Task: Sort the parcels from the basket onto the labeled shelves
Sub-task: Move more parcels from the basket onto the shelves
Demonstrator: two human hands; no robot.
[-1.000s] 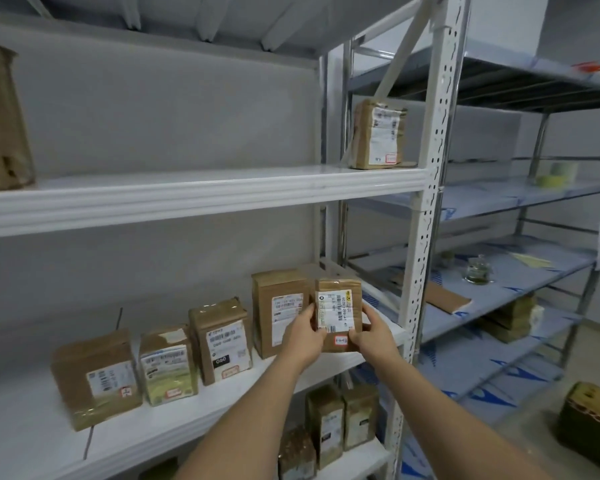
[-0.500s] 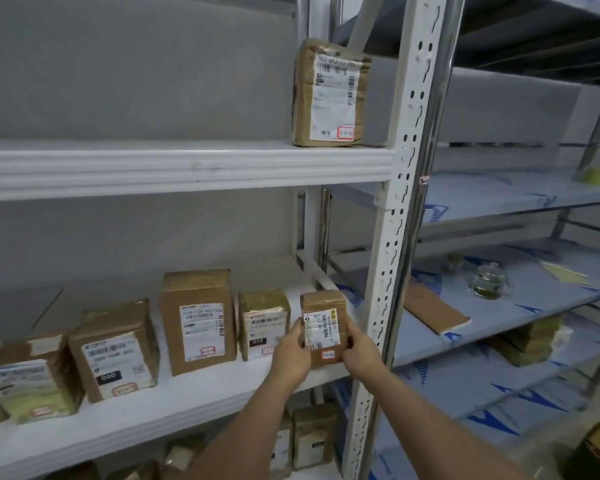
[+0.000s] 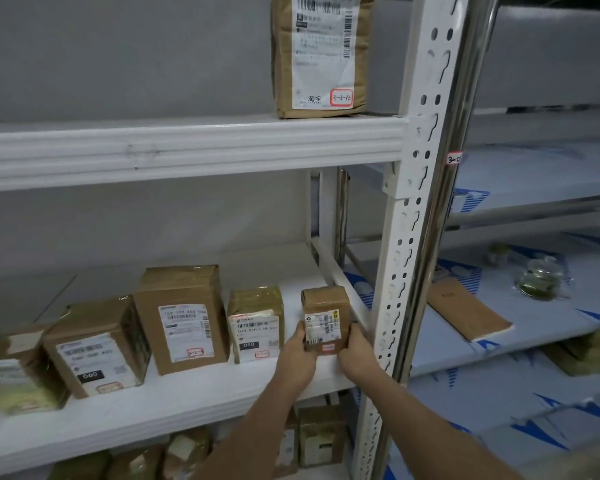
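Observation:
A small brown parcel (image 3: 324,317) with a white barcode label and a red tag stands upright at the right end of the white middle shelf (image 3: 174,407). My left hand (image 3: 297,358) grips its left lower side and my right hand (image 3: 355,353) grips its right lower side. To its left stands a row of brown parcels: a taped one (image 3: 256,323), a taller one (image 3: 184,318) and a box marked 060 (image 3: 96,346). The basket is out of sight.
A tall parcel tagged 3-2-12 (image 3: 321,55) stands on the upper shelf (image 3: 187,147). A white perforated upright (image 3: 409,216) rises just right of my hands. Beyond it are blue-patterned shelves with a flat brown envelope (image 3: 466,311) and a glass jar (image 3: 541,278). More parcels (image 3: 321,434) sit below.
The view has closed in on the shelf. The small parcel, held in the air a second ago, now stands at the shelf's right end beside the taped parcel, both hands still on it.

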